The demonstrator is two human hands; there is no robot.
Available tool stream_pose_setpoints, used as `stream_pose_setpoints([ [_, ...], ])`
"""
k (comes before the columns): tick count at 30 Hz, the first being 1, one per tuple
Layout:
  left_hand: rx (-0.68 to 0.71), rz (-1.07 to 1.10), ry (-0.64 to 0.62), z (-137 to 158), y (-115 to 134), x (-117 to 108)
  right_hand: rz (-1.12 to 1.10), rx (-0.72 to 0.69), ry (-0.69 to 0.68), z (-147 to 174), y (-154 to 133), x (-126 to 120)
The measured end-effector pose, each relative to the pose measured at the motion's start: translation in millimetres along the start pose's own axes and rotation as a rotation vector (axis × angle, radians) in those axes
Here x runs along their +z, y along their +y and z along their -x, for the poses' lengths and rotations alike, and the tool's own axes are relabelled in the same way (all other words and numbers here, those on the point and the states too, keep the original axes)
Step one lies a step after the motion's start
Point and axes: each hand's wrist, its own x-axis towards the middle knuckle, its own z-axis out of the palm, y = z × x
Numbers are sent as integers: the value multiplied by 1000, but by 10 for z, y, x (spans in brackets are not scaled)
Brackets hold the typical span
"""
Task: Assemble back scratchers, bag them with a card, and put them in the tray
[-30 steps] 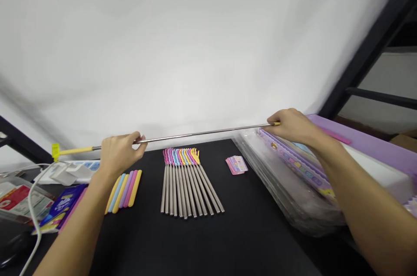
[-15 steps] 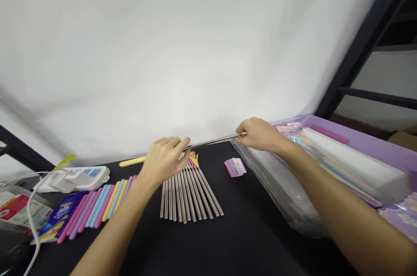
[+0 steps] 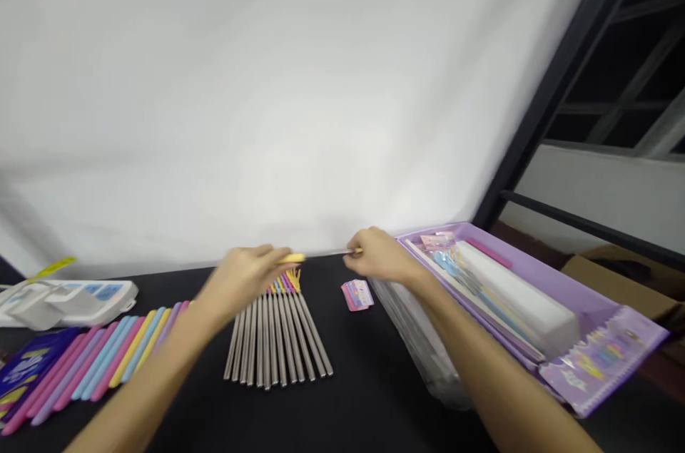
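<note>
My left hand [image 3: 246, 278] is closed round a yellow sleeve [image 3: 292, 258], whose end sticks out past my fingertips. From there a thin metal rod [image 3: 329, 253] runs to my right hand [image 3: 379, 253], which pinches its yellow end. It looks like a back scratcher, though its head is mostly hidden in my fingers. Below my left hand lies a fanned row of metal back scratchers [image 3: 275, 339] with small coloured claw heads [image 3: 292, 282]. Several pink, purple, blue and yellow sleeves [image 3: 115, 349] lie side by side to the left, partly behind my left forearm.
A small stack of pink cards [image 3: 357, 294] lies on the black table [image 3: 364, 396]. Clear plastic bags [image 3: 422, 346] lie beside a purple box [image 3: 535, 260] holding packaged items and a white block. At left are a white power strip [image 3: 107, 296] and a blue packet [image 3: 32, 367].
The hands have come closer together, and less rod shows between them. The yellow sleeve now shows on the right side of my left hand instead of the left. The view has turned rightward.
</note>
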Motion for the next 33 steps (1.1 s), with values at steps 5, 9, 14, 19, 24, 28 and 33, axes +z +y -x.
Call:
stream_pose_setpoints([
  [5, -11, 27, -43, -87, 223, 50, -107, -66, -27, -38, -226, 113],
  [9, 30, 133, -124, -39, 145, 30, -151, -89, -33, -15, -140, 47],
  [14, 31, -11, -101, -50, 187, 30, -323, -161, -69, 28, -177, 1],
  [19, -6, -34, -106, -106, 338, 37, -546, -220, -85, 41, -127, -180],
  [24, -83, 122, -162, -98, 363, 80, -96, 302, 10, 117, 298, -398],
  [28, -71, 182, -254, -88, 362, 134, 111, 487, -452, 204, 492, -283],
  [33, -56, 172, -266, -88, 370, 165, 46, 535, -507, 219, 435, -124],
])
